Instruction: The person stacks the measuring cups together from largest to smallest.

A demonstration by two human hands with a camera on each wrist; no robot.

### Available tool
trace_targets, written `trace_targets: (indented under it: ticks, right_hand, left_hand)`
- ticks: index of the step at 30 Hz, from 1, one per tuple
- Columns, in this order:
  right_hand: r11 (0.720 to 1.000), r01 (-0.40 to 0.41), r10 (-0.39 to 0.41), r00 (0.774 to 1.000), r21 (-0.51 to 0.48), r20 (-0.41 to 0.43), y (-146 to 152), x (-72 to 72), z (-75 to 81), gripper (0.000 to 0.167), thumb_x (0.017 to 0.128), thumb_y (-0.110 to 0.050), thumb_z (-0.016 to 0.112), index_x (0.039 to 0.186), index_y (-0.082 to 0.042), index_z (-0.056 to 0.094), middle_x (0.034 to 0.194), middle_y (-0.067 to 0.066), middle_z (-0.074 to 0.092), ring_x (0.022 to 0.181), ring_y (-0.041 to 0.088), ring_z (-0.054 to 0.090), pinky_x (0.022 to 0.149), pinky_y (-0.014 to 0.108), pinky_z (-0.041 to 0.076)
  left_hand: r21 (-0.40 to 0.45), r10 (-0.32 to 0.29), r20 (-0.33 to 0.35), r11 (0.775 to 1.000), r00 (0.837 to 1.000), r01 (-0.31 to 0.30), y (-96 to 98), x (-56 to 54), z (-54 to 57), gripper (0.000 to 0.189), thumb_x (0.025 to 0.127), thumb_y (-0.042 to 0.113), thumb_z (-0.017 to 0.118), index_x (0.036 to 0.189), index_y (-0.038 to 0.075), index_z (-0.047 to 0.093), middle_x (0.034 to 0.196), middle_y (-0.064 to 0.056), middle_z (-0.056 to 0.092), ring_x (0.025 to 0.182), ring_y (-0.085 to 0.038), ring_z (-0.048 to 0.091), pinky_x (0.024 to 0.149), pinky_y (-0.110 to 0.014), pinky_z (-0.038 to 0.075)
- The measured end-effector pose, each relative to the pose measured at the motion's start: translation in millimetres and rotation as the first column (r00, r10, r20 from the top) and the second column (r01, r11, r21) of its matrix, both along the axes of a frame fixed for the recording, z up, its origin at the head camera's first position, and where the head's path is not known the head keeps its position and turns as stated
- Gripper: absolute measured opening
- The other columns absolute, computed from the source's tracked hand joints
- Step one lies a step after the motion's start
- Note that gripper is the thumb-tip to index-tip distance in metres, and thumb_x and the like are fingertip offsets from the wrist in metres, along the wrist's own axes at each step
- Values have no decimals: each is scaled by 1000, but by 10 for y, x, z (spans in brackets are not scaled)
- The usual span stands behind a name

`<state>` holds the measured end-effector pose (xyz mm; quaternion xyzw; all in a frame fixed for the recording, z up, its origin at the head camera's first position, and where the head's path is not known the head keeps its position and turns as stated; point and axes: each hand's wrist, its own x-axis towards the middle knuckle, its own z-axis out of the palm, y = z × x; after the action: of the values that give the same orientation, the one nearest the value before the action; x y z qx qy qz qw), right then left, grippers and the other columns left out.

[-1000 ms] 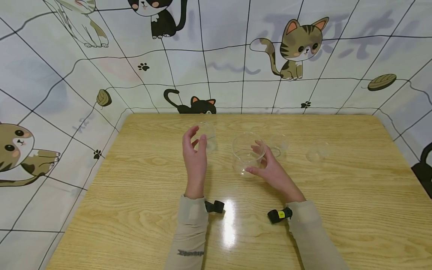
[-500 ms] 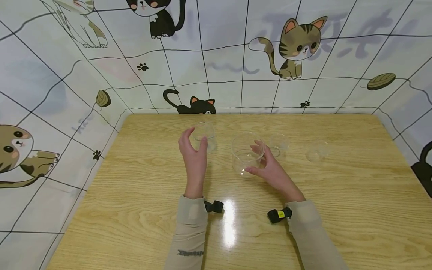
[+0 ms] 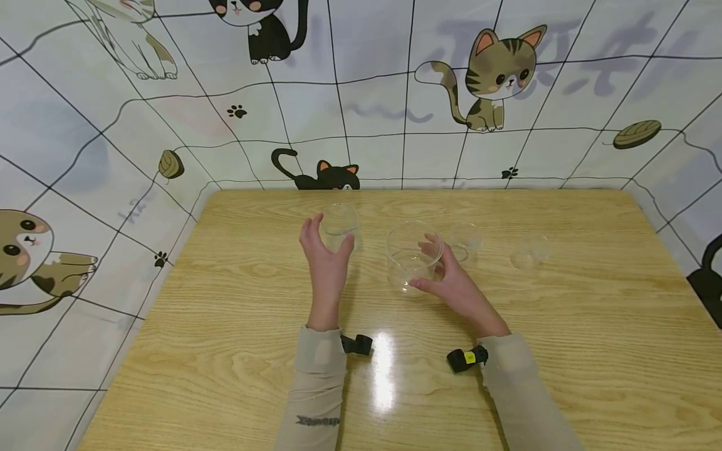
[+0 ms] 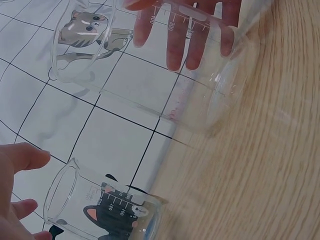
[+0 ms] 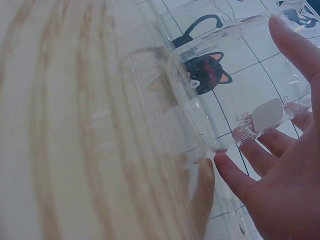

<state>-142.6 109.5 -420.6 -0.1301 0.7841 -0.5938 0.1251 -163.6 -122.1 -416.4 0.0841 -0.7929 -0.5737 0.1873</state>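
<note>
My right hand (image 3: 459, 291) grips the side of a large clear glass beaker (image 3: 403, 266) that stands upright mid-table. In the right wrist view its fingers (image 5: 252, 152) curve along the beaker's wall, beside a white patch and a 500 ml mark. To the left stands a smaller clear beaker (image 3: 341, 228), with printed graduations visible in the left wrist view. Behind its near side, my left hand (image 3: 327, 266) has thumb and fingers spread around it. A small gap shows in the left wrist view between the left thumb (image 4: 32, 156) and the small beaker's spout. Whether it holds liquid is unclear.
Two small clear glass vessels stand to the right of the large beaker: one close behind it (image 3: 467, 238), another farther right (image 3: 529, 254). Their kind is hard to make out. Past the wooden table's (image 3: 225, 351) back edge hangs a cat-patterned cloth (image 3: 372, 113).
The left hand first spread and shifted slightly left, then its thumb swung right, nearer the small beaker's side. My right hand and the large beaker have stayed put.
</note>
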Motion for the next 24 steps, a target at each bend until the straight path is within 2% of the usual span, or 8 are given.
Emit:
trace_targets:
  ticks: [3,9,14,24]
  right_hand:
    - [1000,-3,3,1000,5,-4,0,-1,4,89,78,-28,70,142,-27,9,144,9,23,129,34,22,100,52,20]
    - [1000,-5,5,1000,0,2,2,-3,2,87,79,-19,68,142,-28,9,144,9,23,128,36,23,100,53,20]
    - [1000,-4,4,1000,-5,7,0,-4,-9,88,79,-20,69,142,-27,9,144,9,23,128,37,23,99,53,22]
    - [1000,-2,2,1000,5,13,-3,7,15,87,79,-21,68,142,-28,8,144,8,23,128,38,22,99,55,20]
  left_hand:
    - [-8,-20,6,1000,1000,20,-4,-4,-14,61,83,31,61,135,18,32,143,-4,13,130,-19,15,99,-48,23]
    - [-29,-45,23,999,999,45,-9,-12,-37,57,84,30,60,132,11,36,143,-4,18,128,-18,21,99,-46,24]
    - [-30,-42,41,999,998,43,-27,-16,-53,52,84,31,60,128,13,39,143,-2,19,125,-18,25,97,-45,26]
    - [-33,-54,49,998,997,56,-92,-17,-47,32,84,31,60,107,14,47,141,2,25,118,-20,33,91,-42,32]
